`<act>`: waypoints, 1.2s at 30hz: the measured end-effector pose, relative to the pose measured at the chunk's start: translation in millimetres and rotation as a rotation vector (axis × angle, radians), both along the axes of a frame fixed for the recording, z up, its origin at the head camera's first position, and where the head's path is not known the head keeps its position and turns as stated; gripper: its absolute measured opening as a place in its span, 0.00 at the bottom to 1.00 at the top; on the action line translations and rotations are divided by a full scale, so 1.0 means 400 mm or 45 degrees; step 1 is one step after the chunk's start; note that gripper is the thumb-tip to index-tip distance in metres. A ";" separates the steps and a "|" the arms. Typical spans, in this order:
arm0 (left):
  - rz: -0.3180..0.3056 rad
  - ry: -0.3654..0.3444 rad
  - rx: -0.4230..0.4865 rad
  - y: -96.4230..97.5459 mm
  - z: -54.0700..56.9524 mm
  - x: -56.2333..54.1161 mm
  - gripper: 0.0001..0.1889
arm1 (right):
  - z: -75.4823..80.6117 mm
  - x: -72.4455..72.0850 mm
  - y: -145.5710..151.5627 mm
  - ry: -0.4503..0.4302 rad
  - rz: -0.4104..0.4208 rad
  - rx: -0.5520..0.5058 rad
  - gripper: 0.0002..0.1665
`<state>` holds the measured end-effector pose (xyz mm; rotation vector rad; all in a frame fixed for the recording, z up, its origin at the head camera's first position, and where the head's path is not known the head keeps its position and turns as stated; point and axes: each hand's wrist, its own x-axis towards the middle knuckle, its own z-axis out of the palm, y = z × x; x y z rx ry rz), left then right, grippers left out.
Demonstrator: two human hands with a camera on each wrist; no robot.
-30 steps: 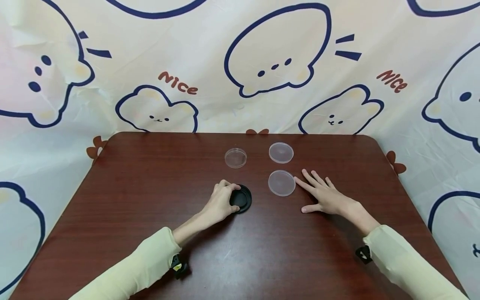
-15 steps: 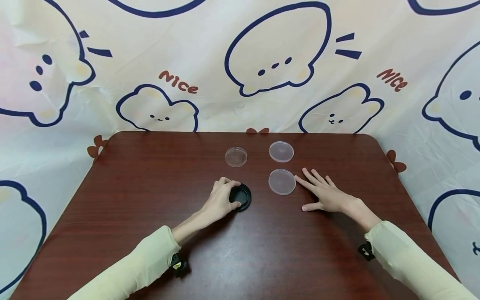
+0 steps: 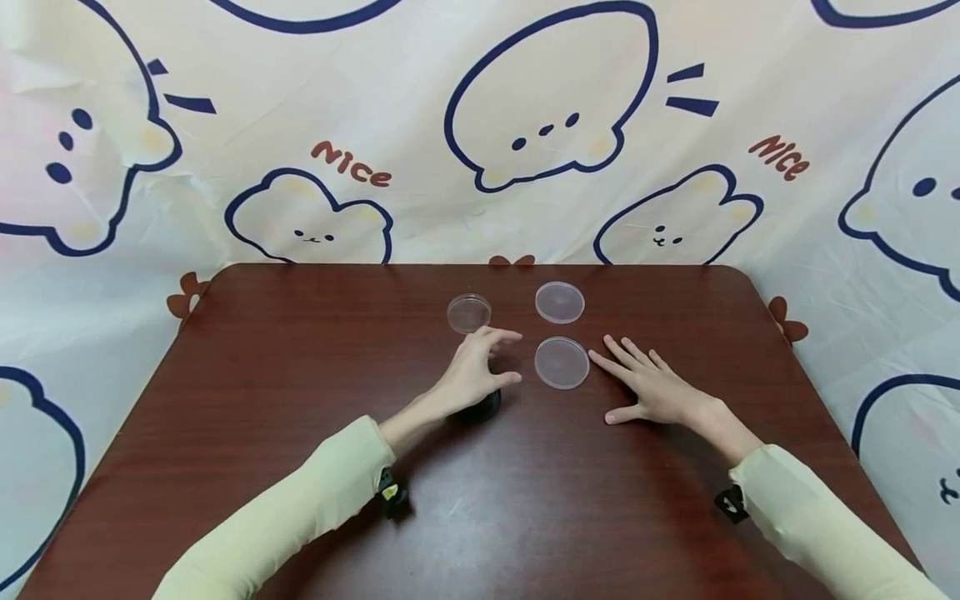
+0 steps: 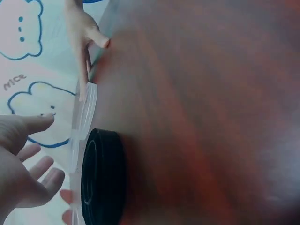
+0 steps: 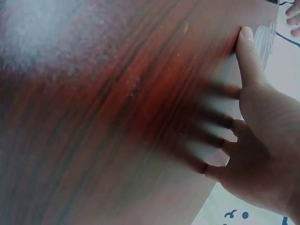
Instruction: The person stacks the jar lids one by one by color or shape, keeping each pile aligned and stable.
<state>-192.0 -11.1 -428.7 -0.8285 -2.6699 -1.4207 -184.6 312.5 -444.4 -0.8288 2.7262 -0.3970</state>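
My left hand hovers over a round black disc-like piece, thumb and fingers spread apart with nothing between them. In the left wrist view the black piece stands on the table beside that hand, apart from it. Part of it is hidden under the hand in the head view. My right hand rests on the table with its fingers spread. Its index fingertip lies at the edge of the nearer clear round dish. Behind that is a second clear dish.
A third clear round dish, with a taller rim, sits just beyond my left hand. The brown wooden table ends at a cartoon-printed cloth at the back and sides.
My left hand has let go of the black piece, which stays in place, and moved up, forward and slightly right. My right hand stays where it was.
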 end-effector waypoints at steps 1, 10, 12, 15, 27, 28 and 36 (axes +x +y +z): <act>-0.023 -0.014 -0.028 0.012 0.001 -0.009 0.29 | -0.002 0.001 0.001 0.002 -0.004 0.003 0.59; -0.095 -0.137 -0.277 0.115 -0.008 -0.063 0.37 | -0.002 0.001 0.000 0.022 -0.007 0.010 0.59; -0.102 -0.135 -0.310 0.129 -0.015 -0.065 0.39 | -0.008 0.002 0.003 0.029 -0.004 -0.002 0.59; -0.104 -0.135 -0.339 0.144 -0.020 -0.065 0.40 | -0.011 0.002 0.005 0.028 -0.004 -0.009 0.58; -0.112 -0.128 -0.436 0.160 -0.023 -0.081 0.42 | -0.004 -0.004 -0.007 0.020 -0.007 0.018 0.58; -0.115 -0.130 -0.429 0.159 -0.023 -0.082 0.42 | -0.004 -0.005 -0.007 0.020 -0.009 0.019 0.58; -0.109 -0.126 -0.400 0.146 -0.023 -0.082 0.38 | -0.007 -0.002 0.001 0.013 -0.015 0.023 0.58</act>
